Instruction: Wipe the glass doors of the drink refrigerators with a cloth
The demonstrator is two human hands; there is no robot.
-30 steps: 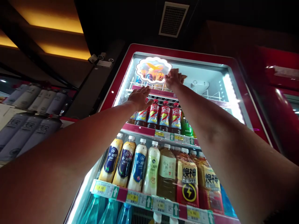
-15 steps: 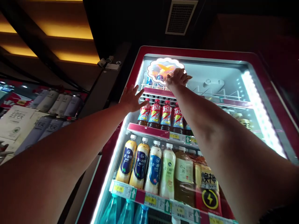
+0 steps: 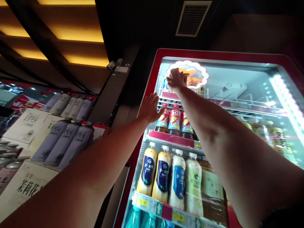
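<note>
My right hand [image 3: 177, 79] is raised to the upper left of the glass door of a drinks fridge [image 3: 219, 54], over a glowing oval sign [image 3: 198, 76]. Its fingers are bent over a brownish cloth [image 3: 186, 74], of which only an edge shows. Lower and to the left, my left hand [image 3: 150, 109] lies with fingers spread at the fridge's red left edge and holds nothing. Behind the glass, red-labelled tea bottles [image 3: 174, 120] stand below the hands, and yellow-and-blue bottles [image 3: 162, 174] fill the shelf under them.
To the left, lilac bottles [image 3: 73, 142] stand on and beside white boxes [image 3: 28, 125]. A dark pillar [image 3: 118, 85] rises beside the fridge, with lamps near its top. Overhead are a ceiling vent [image 3: 193, 18] and lit yellow panels [image 3: 78, 31].
My right hand has slid left across the sign, from its right side to its left part. The view has shifted left, and my left hand stays at the fridge's left edge.
</note>
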